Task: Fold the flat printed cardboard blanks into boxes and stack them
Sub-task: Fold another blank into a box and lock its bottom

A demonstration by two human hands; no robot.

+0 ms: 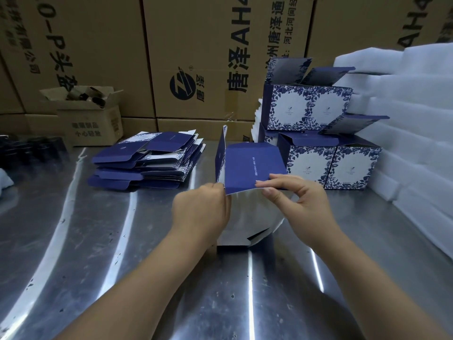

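A half-formed blue and white printed box (247, 168) stands on the steel table (147, 266) in front of me, its white inside facing me. My left hand (202, 209) grips its left edge. My right hand (294, 195) pinches the lower edge of a blue flap with thumb and fingers. A pile of flat printed blanks (149, 160) lies to the left. Folded boxes (316, 138) with open top flaps are stacked in two layers to the right.
White foam sheets (411, 123) are piled along the right side. Large brown cartons (196, 57) form a wall behind the table. A small open carton (90, 116) sits at the back left, with dark objects (31, 148) at the left edge.
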